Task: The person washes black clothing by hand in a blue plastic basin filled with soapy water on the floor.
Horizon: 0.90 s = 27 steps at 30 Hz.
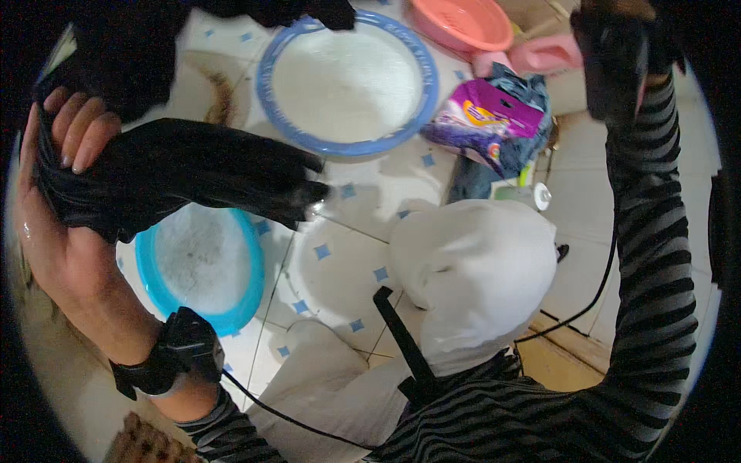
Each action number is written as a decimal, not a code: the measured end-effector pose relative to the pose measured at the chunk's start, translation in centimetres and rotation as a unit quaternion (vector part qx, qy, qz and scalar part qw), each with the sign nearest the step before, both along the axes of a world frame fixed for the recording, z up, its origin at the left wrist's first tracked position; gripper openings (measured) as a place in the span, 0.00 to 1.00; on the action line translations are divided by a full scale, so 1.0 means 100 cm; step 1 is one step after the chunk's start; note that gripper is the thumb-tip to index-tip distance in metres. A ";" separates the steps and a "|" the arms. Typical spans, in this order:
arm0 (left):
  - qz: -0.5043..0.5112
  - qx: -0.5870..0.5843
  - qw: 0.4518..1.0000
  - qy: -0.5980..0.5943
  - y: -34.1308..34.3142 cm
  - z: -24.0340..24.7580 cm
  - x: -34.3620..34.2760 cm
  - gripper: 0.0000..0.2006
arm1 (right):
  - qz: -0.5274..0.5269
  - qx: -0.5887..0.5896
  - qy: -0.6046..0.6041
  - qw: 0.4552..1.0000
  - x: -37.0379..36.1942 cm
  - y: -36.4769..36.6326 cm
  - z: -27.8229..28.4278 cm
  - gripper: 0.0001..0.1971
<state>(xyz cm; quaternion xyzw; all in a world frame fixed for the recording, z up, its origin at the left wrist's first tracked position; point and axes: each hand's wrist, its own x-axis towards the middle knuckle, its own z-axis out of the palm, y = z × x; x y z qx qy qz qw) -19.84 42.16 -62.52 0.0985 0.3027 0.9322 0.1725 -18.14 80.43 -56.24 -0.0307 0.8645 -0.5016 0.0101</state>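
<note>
My left hand (83, 131), at the far left, is closed with its fingers wrapped round a wet-looking black garment (201, 166). One part of the cloth stretches to the right above the tiles, and more dark fabric fills the top left. My right hand (621, 9) is raised at the upper right corner, where the frame's edge and a black wrist device (614, 65) hide its fingers. Below the garment stands a turquoise basin (257, 262) with foamy greyish water. A larger blue-rimmed basin (266, 100) with whitish water sits farther off.
A purple detergent bag (494, 112) lies on dark blue cloth (471, 179) right of the large basin. Behind it are a coral basin (463, 46) and a pink bottle (548, 54). My white-trousered knees (475, 270) take up the middle. Cables (309, 423) run from both wrists.
</note>
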 end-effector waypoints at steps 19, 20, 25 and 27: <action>0.068 -0.652 0.725 -0.211 -0.182 -0.177 0.041 0.17 | 0.312 -0.195 -0.302 0.879 -0.050 -0.200 -0.143 0.13; 0.024 -0.729 0.660 -0.181 -0.186 -0.192 0.041 0.19 | 0.301 -0.171 -0.267 0.899 -0.057 -0.165 -0.147 0.14; -0.068 -0.901 0.424 0.061 -0.186 -0.219 0.064 0.38 | -0.076 -0.076 -0.263 0.959 -0.038 0.017 -0.181 0.15; -0.155 -0.864 0.472 0.078 -0.156 -0.264 0.067 0.43 | -0.204 0.011 -0.269 0.941 -0.010 0.078 -0.174 0.15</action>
